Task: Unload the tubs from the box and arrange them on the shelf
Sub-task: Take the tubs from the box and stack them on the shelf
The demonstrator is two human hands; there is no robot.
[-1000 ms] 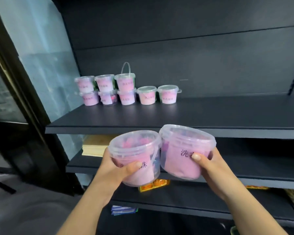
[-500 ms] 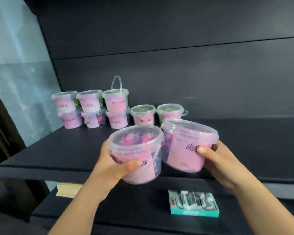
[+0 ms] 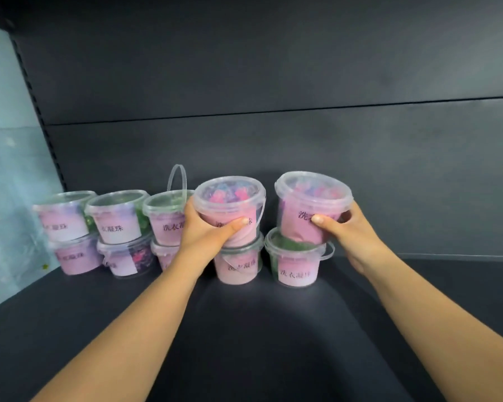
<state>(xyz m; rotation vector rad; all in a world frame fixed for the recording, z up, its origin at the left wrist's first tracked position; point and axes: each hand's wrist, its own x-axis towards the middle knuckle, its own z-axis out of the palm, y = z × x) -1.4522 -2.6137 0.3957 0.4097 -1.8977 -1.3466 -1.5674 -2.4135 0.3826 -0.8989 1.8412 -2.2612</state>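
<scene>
The left grip (image 3: 212, 230) is curled round a pink tub (image 3: 227, 201), thumb across its label, holding it on top of a lower tub (image 3: 238, 266) near the shelf's (image 3: 244, 343) back edge. The right grip (image 3: 346, 233) wraps a second tub (image 3: 308, 198), slightly tilted, over the lid of another tub (image 3: 295, 268) just beside. Three two-high stacks (image 3: 114, 233) stand toward the back left corner.
</scene>
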